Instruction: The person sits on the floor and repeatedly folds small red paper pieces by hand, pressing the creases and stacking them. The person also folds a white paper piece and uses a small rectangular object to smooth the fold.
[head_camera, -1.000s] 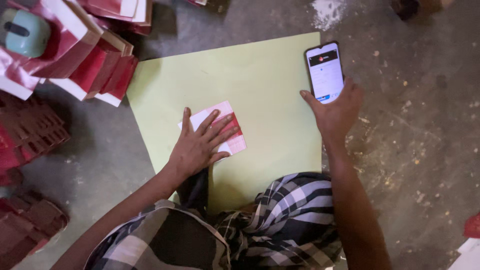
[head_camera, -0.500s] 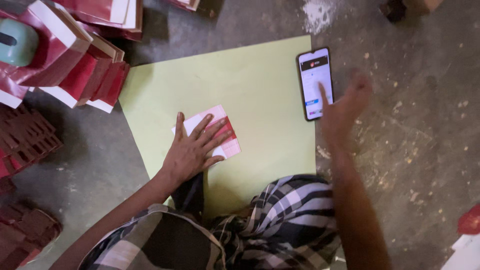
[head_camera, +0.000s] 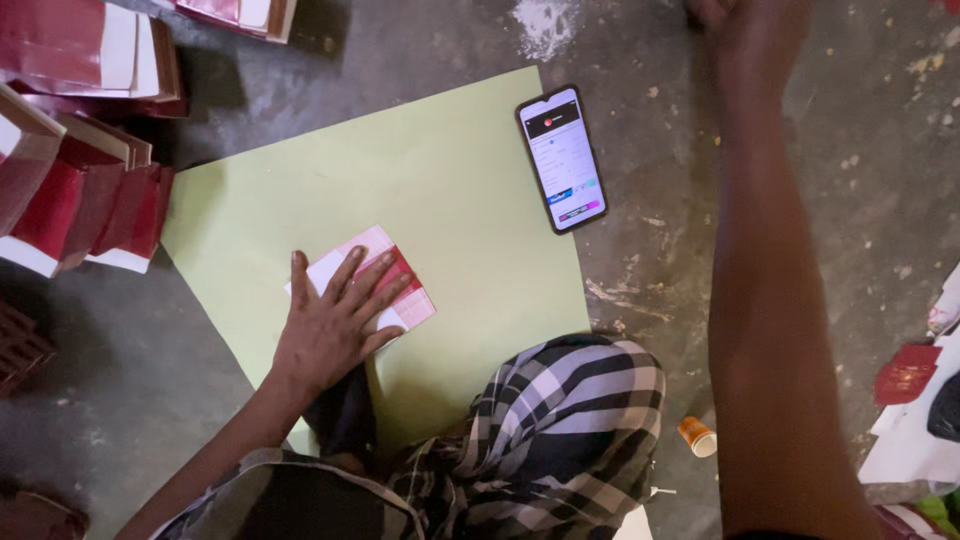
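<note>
Red-and-white folded card (head_camera: 392, 283) lies pinned under the left hand (head_camera: 325, 335), fingers spread flat across it, on a pale green sheet (head_camera: 440, 190) laid over the concrete floor (head_camera: 820, 200).
Thin and light, it likely creases easily and is best gripped by its free edges. The right hand (head_camera: 745, 30) reaches far forward, apparently closed, holding nothing visible. A phone (head_camera: 562, 158) rests at the sheet's edge; open red boxes (head_camera: 80, 205) stacked to the left show no contents.
</note>
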